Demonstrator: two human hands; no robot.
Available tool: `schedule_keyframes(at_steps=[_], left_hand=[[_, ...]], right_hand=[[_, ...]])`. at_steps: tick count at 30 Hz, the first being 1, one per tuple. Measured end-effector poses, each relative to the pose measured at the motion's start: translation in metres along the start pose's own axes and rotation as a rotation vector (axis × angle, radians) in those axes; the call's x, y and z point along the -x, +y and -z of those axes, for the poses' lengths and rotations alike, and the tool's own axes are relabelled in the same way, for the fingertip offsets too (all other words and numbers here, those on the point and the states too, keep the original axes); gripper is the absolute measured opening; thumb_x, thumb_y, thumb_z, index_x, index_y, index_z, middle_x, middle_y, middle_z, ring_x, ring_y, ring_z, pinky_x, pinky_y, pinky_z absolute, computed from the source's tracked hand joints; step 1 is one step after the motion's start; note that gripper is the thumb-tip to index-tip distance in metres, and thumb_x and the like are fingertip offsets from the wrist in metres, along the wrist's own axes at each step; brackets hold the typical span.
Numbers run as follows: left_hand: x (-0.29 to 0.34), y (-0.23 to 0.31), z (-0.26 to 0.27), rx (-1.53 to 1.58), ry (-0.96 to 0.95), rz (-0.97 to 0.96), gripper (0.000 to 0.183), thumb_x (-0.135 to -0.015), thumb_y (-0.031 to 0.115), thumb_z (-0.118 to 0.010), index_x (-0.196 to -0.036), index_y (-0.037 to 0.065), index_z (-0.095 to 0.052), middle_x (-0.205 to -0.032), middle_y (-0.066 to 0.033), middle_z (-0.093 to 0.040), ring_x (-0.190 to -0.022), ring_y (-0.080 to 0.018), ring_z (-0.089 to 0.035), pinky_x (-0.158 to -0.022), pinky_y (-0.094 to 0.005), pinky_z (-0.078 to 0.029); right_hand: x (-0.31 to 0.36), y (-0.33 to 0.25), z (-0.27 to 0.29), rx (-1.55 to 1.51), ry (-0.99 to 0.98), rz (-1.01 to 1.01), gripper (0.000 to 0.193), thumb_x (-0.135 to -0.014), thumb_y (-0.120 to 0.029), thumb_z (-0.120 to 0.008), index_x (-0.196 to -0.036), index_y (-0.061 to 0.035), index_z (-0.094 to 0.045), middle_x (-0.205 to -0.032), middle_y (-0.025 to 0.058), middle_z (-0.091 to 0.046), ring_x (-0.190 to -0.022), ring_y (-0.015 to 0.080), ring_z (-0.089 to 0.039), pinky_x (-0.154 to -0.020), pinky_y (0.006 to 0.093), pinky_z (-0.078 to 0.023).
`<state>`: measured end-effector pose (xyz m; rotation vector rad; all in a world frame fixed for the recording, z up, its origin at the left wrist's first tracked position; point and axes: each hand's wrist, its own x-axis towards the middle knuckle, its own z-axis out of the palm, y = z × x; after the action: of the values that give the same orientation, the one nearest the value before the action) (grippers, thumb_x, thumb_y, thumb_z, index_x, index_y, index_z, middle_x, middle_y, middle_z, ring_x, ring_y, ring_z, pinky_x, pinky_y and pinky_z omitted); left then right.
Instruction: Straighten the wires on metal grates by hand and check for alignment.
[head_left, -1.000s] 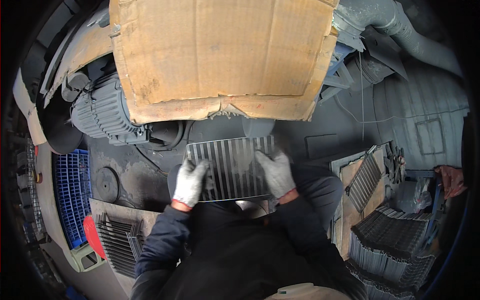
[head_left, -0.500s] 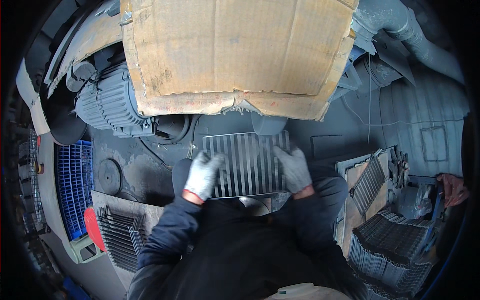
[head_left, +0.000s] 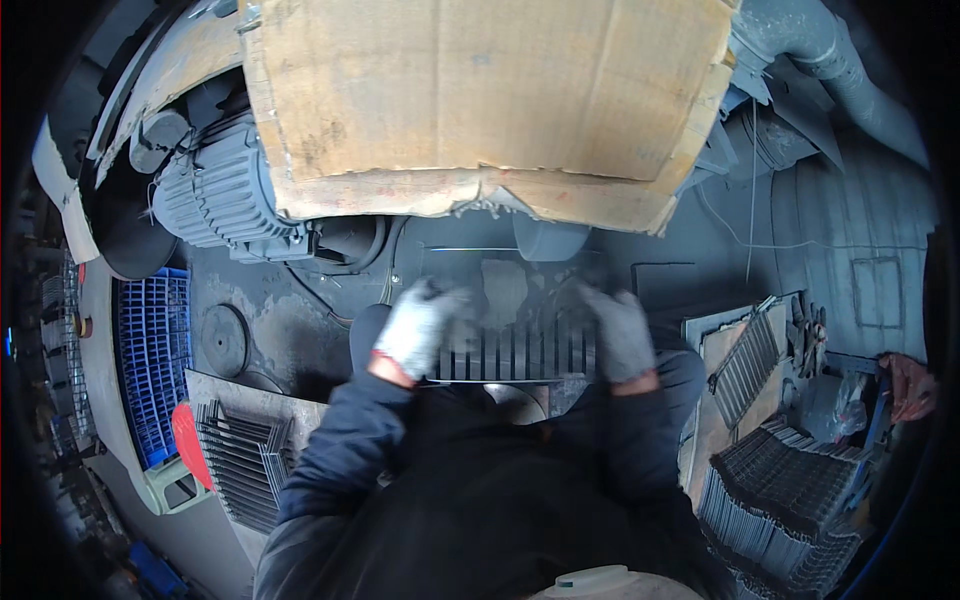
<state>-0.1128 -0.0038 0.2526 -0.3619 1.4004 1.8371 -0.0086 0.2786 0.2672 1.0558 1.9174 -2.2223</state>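
A slatted metal grate (head_left: 515, 358) is level over my lap, its upper part smeared by motion while its lower edge and dark bars show clearly. My left hand (head_left: 412, 328), in a pale work glove with a red cuff edge, grips the grate's left side. On the opposite side my right hand (head_left: 622, 338), gloved the same way, is closed at the grate's right edge. Blur softens the fingertips of both hands. Beyond the grate, a rounded grey part (head_left: 550, 242) hangs below the torn edge of a cardboard sheet (head_left: 480, 95).
A ribbed grey motor (head_left: 215, 190) sits at the far left, above a blue plastic crate (head_left: 153, 365). Several similar grates (head_left: 238, 455) rest on a board at lower left. More grates (head_left: 775, 480) are stacked at lower right, near a single grate (head_left: 748, 368) on a board.
The grate has gone from sharp to blurred in its upper part as it moves between my hands. Both hands have shifted slightly to the right in view, the right one more.
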Motion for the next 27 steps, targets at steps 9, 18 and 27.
schedule_keyframes(at_steps=[9, 18, 27], left_hand=[[-0.031, -0.038, -0.076, -0.024, -0.211, -0.059, 0.029, -0.106, 0.016, -0.072, -0.130, 0.002, -0.064, -0.106, -0.0061, -0.075, -0.086, -0.0166, -0.074, -0.070, -0.0333, -0.063], [0.057, -0.028, -0.048, -0.294, -0.144, -0.285, 0.020, -0.098, 0.006, -0.078, -0.112, 0.002, -0.063, -0.099, -0.0052, -0.073, -0.091, -0.0102, -0.067, -0.084, -0.0272, -0.054], [0.101, -0.043, 0.005, -0.322, 0.171, -0.683, 0.019, -0.094, -0.006, -0.077, -0.107, 0.003, -0.065, -0.096, -0.0018, -0.070, -0.088, -0.0093, -0.064, -0.084, -0.0272, -0.055]], right_hand=[[0.048, -0.038, 0.059, -0.051, 0.215, 0.147, 0.025, -0.103, -0.010, -0.069, -0.124, 0.0019, -0.074, -0.113, 0.0072, -0.077, -0.099, 0.0159, -0.071, -0.091, 0.0301, -0.056], [0.099, -0.014, 0.043, -0.146, 0.068, 0.272, 0.029, -0.101, 0.004, -0.068, -0.130, -0.0008, -0.069, -0.118, 0.0062, -0.076, -0.101, 0.0131, -0.070, -0.089, 0.0277, -0.058], [0.100, 0.000, -0.003, 0.019, -0.140, 0.415, 0.023, -0.100, 0.001, -0.076, -0.123, -0.0015, -0.071, -0.112, 0.0051, -0.077, -0.100, 0.0113, -0.071, -0.091, 0.0285, -0.059]])
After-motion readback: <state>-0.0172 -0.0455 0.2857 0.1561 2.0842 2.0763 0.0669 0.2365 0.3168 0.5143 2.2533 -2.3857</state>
